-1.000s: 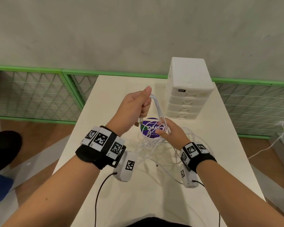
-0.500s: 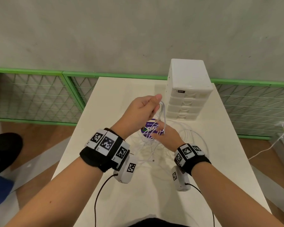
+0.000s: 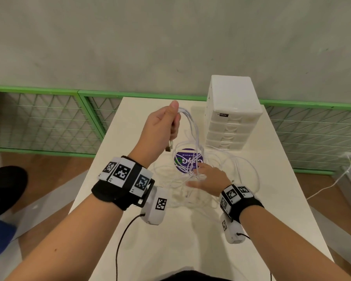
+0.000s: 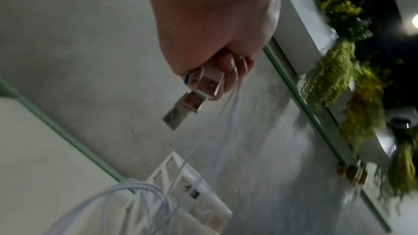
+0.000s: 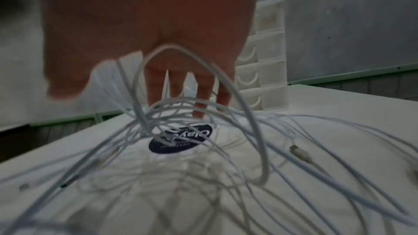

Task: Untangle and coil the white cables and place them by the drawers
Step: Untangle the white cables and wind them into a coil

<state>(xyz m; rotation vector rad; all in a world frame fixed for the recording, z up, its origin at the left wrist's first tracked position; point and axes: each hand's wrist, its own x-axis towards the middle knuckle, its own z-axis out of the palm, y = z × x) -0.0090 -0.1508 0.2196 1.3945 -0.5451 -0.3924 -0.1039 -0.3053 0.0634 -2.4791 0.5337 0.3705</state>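
Left hand: the left hand (image 3: 160, 126) is up in the air above the worktop (image 3: 190, 240). Its grip is closed tight around a bunch of white cables (image 3: 190, 126), with the thumb on top.
Plugs: three metal plugs (image 4: 194, 94) stick out from under the curled fingers (image 4: 228, 63).
Right hand: the right hand (image 3: 209, 177) is low, right on the cable pile. Its fingers (image 5: 199, 96) are straight and spread, poking into the loops. Its grip is loose and holds nothing.
Cables: most of the white cables lie in a messy tangle on the worktop, and some strands rise up to the left hand.
Sticker: a round purple sticker (image 3: 185, 161) sits under the tangle.
Drawers: the white drawers (image 3: 231, 116) stand at the back of the worktop, just behind the cables.
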